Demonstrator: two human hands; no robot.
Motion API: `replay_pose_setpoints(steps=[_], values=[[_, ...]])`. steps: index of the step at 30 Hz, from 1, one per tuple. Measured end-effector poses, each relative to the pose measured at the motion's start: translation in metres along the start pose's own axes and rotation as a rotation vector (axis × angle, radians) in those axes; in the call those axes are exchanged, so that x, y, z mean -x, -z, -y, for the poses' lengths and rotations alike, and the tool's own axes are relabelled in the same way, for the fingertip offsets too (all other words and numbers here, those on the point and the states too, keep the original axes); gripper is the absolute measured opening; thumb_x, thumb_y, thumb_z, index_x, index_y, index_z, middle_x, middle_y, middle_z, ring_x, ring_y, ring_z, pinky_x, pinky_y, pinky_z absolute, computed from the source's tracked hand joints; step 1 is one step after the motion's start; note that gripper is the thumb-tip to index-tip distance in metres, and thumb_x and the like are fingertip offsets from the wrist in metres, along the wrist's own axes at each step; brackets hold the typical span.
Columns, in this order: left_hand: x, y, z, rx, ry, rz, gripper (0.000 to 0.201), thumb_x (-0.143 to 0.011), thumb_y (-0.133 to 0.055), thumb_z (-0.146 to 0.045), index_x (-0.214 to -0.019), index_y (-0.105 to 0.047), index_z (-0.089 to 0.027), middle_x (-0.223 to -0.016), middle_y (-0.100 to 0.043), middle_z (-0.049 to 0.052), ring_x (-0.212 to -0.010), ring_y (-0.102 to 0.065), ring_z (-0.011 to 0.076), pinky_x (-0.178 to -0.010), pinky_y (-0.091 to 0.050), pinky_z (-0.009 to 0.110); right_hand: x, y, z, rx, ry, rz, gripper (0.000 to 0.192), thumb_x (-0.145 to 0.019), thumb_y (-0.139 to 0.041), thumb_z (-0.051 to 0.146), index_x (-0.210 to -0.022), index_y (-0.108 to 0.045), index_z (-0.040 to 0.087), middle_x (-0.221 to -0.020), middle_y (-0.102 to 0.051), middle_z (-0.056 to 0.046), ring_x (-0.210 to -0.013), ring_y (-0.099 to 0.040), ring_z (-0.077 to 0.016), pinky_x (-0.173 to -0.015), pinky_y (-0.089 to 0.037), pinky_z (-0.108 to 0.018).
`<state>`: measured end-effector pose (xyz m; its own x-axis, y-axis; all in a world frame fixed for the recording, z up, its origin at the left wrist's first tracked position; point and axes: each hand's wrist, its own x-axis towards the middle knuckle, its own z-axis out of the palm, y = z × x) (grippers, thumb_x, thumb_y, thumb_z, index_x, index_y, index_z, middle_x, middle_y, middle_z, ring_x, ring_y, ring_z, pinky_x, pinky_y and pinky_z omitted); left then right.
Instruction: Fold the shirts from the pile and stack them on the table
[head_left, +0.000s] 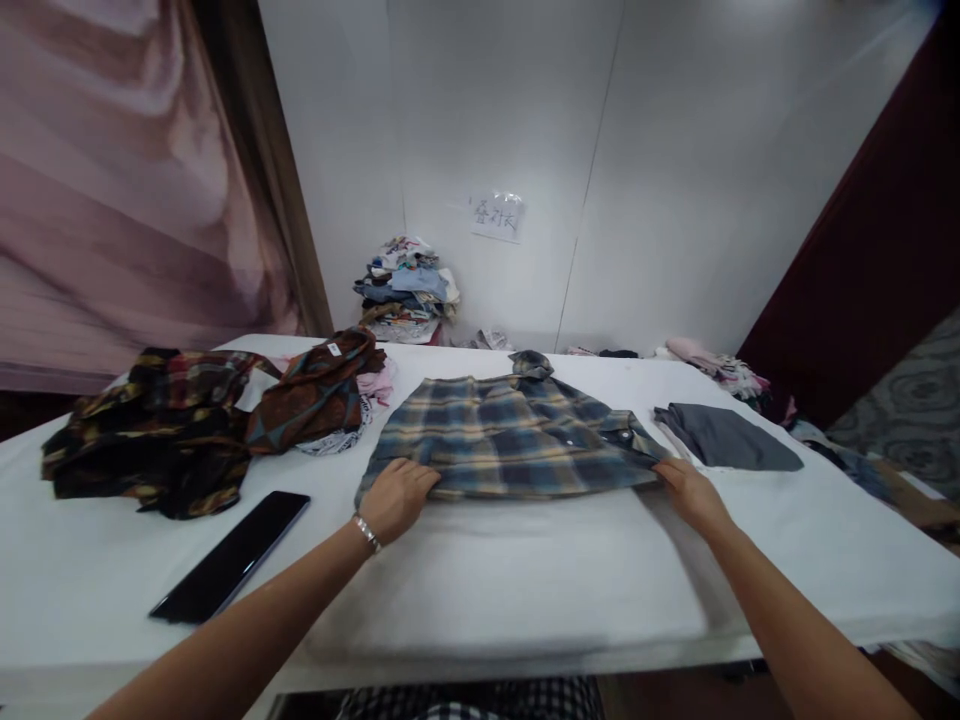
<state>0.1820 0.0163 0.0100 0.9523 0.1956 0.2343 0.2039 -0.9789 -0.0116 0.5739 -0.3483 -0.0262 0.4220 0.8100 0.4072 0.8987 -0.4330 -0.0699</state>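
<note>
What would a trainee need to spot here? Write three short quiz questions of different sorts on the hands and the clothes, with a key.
1. True or false: both hands grip the near edge of the blue and tan plaid flannel shirt.
2. Which lies nearest the left hand? A) the flat black rectangular tablet B) the folded grey cloth garment C) the stacked pile of mixed clothes by the wall
3. Fill in: the silver bracelet sits on the ___ wrist.

Key:
1. True: the left hand holds the shirt's left corner, the right hand its right corner.
2. A.
3. Left.
</note>
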Motion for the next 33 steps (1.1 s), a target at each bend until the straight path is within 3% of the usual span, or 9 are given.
replay_pose_setpoints(steps=[6, 11, 14, 16, 20, 25, 30, 33], values=[[0.026, -0.004, -0.018, 0.04, -0.01, 0.142, 0.036, -0.085, -0.041, -0.007, -0.109, -0.064, -0.021, -0.114, -0.068, 0.008, -0.1, -0.061, 0.0212, -0.091, -0.041, 0.04, 0.038, -0.001, 0.002, -0.141, -0.044, 0.121, 0.041, -0.072, -0.04, 0.01, -0.094, -0.073, 0.019, -0.1, -0.069, -0.011, -0.092, -0.065, -0.025, -0.082, -0.053, -0.038], [0.011, 0.019, -0.021, 0.224, 0.124, 0.213, 0.037, -0.083, -0.056, -0.035, -0.116, -0.062, -0.022, -0.119, -0.067, 0.007, -0.107, -0.06, 0.0244, -0.094, -0.043, 0.04, 0.017, 0.005, 0.021, -0.205, -0.16, 0.073, 0.047, -0.063, -0.042, 0.01, -0.097, -0.073, 0.019, -0.105, -0.07, -0.01, -0.099, -0.065, -0.0262, -0.092, -0.05, -0.041], [-0.022, 0.024, -0.02, 0.272, 0.156, 0.119, 0.045, -0.089, -0.043, -0.051, -0.117, -0.062, -0.022, -0.126, -0.062, 0.008, -0.115, -0.057, 0.0231, -0.099, -0.041, 0.038, -0.011, 0.005, 0.053, -0.297, -0.092, -0.019, 0.042, -0.07, -0.043, 0.013, -0.101, -0.072, 0.022, -0.109, -0.069, -0.008, -0.105, -0.062, -0.0239, -0.097, -0.047, -0.041], [-0.048, 0.014, -0.018, 0.218, 0.137, 0.055, 0.049, -0.091, -0.039, -0.052, -0.124, -0.058, -0.021, -0.138, -0.053, 0.009, -0.128, -0.046, 0.0248, -0.107, -0.033, 0.041, -0.035, -0.001, 0.078, -0.385, -0.01, 0.0, 0.036, -0.076, -0.045, 0.016, -0.1, -0.072, 0.022, -0.108, -0.069, -0.008, -0.103, -0.063, -0.0229, -0.095, -0.048, -0.041], [-0.077, -0.025, -0.01, 0.157, 0.17, 0.184, 0.059, -0.089, -0.04, -0.054, -0.138, -0.044, -0.021, -0.152, -0.034, 0.011, -0.141, -0.026, 0.029, -0.112, -0.022, 0.05, -0.091, -0.019, 0.105, -0.484, 0.014, 0.133, 0.032, -0.078, -0.046, 0.015, -0.095, -0.073, 0.021, -0.102, -0.071, -0.007, -0.098, -0.064, -0.0214, -0.093, -0.049, -0.038], [-0.073, -0.055, 0.004, 0.166, 0.215, 0.258, 0.068, -0.088, -0.034, -0.06, -0.143, -0.037, -0.021, -0.154, -0.027, 0.01, -0.143, -0.02, 0.0285, -0.114, -0.016, 0.051, -0.171, -0.039, 0.085, -0.435, -0.274, 0.156, 0.03, -0.078, -0.05, 0.014, -0.095, -0.074, 0.02, -0.102, -0.072, -0.007, -0.098, -0.065, -0.0231, -0.091, -0.047, -0.034], [-0.07, -0.056, 0.005, 0.156, 0.209, 0.245, 0.069, -0.088, -0.033, -0.062, -0.143, -0.038, -0.021, -0.154, -0.029, 0.01, -0.142, -0.021, 0.0286, -0.114, -0.017, 0.052, -0.243, -0.07, 0.068, -0.439, -0.403, 0.129, 0.026, -0.079, -0.052, 0.017, -0.093, -0.075, 0.019, -0.101, -0.072, -0.007, -0.102, -0.063, -0.0256, -0.094, -0.045, -0.035], [-0.07, -0.057, 0.006, 0.163, 0.206, 0.233, 0.068, -0.088, -0.033, -0.062, -0.142, -0.039, -0.022, -0.153, -0.03, 0.01, -0.142, -0.022, 0.0287, -0.113, -0.018, 0.053, -0.283, -0.098, 0.073, -0.509, -0.444, 0.109, 0.032, -0.08, -0.053, 0.018, -0.107, -0.071, 0.021, -0.099, -0.072, -0.005, -0.1, -0.063, -0.0219, -0.093, -0.045, -0.031]])
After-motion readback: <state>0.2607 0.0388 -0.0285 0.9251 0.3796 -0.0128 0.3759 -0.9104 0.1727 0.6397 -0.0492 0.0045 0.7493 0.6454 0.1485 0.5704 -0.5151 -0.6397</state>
